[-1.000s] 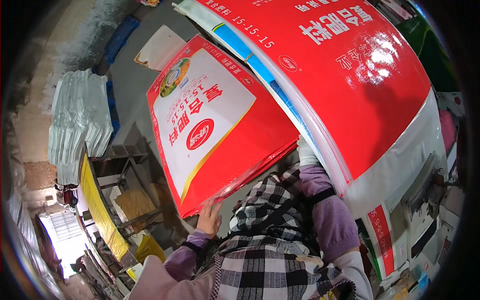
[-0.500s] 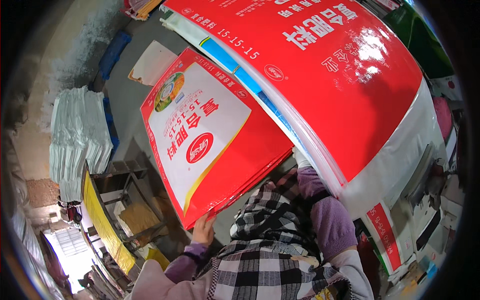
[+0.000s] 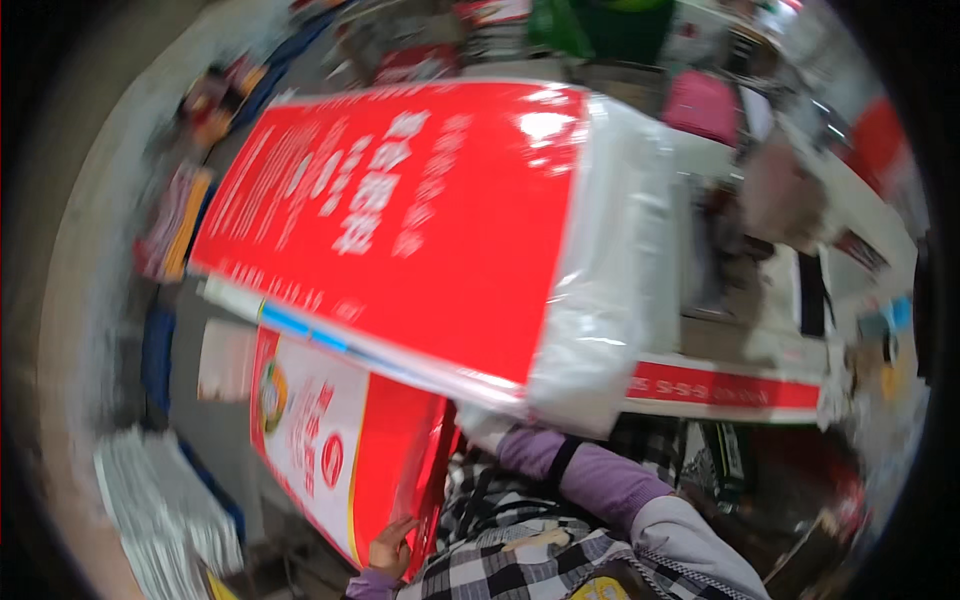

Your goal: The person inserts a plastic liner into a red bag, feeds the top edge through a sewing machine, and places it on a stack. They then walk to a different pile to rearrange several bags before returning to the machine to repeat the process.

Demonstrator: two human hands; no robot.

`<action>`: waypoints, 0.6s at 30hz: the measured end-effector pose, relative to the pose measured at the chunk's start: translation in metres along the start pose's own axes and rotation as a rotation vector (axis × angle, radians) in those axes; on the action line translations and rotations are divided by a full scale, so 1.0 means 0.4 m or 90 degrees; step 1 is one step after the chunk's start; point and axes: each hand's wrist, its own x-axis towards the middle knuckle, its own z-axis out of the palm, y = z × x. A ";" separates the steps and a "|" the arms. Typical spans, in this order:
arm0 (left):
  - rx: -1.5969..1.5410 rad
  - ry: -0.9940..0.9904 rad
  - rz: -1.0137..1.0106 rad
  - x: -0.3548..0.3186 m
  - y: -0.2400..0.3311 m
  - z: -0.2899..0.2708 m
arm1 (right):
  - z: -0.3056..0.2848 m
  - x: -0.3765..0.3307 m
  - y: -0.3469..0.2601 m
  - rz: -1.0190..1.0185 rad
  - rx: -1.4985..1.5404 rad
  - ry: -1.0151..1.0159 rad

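A stack of flat red and white printed plastic bags slants down toward my body. My left hand grips its near lower corner, fingers curled over the edge. A second, thicker stack of glossy red bags, with clear plastic at its right end, lies above and overlaps the first. My right hand, whitish and apparently gloved, is at the near edge of this upper stack, close to the upper corner of the lower one. Its fingers are hidden beneath the bags, so its grip does not show.
A pile of folded whitish sacks stands at the lower left. Colourful bundles lie along the left wall. To the right is a cluttered white surface with a red-striped edge, and a pink object stands behind it.
My view has swung to the right and blurred, bringing more of the upper stack and the right-hand surface into sight. Both hands remain at the bags.
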 end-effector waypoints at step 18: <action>-0.241 -0.073 0.353 0.870 0.660 -0.003 | -0.564 -0.313 0.198 0.016 0.058 0.590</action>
